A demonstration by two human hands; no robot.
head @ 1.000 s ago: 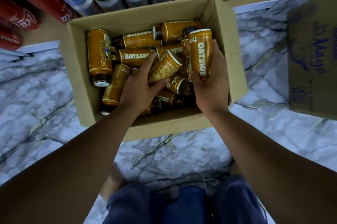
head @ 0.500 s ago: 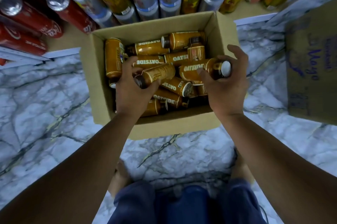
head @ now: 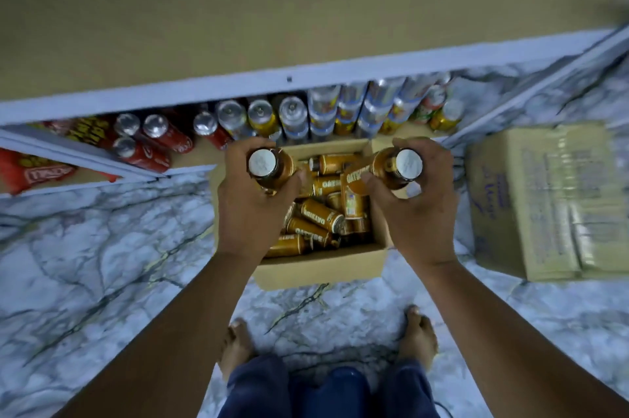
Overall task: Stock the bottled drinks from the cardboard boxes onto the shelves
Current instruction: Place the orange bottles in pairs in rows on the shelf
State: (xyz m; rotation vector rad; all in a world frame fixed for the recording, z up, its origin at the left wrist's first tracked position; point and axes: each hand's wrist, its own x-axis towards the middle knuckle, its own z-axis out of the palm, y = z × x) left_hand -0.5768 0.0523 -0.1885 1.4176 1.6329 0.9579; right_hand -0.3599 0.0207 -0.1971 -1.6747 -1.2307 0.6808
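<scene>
Gripping one brown Oatside bottle apiece, both hands are closed around their loads above the open cardboard box (head: 320, 267): the left hand (head: 253, 203) wraps the left bottle (head: 270, 169) over the box's 10 o'clock corner, and the right hand (head: 413, 213) wraps the right bottle (head: 394, 167) over its 2 o'clock corner, white caps facing up. Each bottle looks smooth-sided and is held by one hand alone, so a loosened finger could let it slide down onto the loose bottles (head: 320, 213) heaped crosswise in the box, denting or bursting one. Carrying two at once also leaves no free hand to steady either. At 12 o'clock the white shelf edge (head: 238, 85) runs across the way to the tan shelf board (head: 272, 8); a bottle raised too close could clip it and be knocked from the grip. Just under that edge, the drink cans (head: 292, 114) stand crowded near the box, and a falling bottle would likely topple several. At 6 o'clock the bare feet (head: 236, 346) rest on the marble floor (head: 102, 264), where a dropped bottle could hurt toes or roll away. The closed cardboard box (head: 544, 203) at 3 o'clock narrows any sidestep.
</scene>
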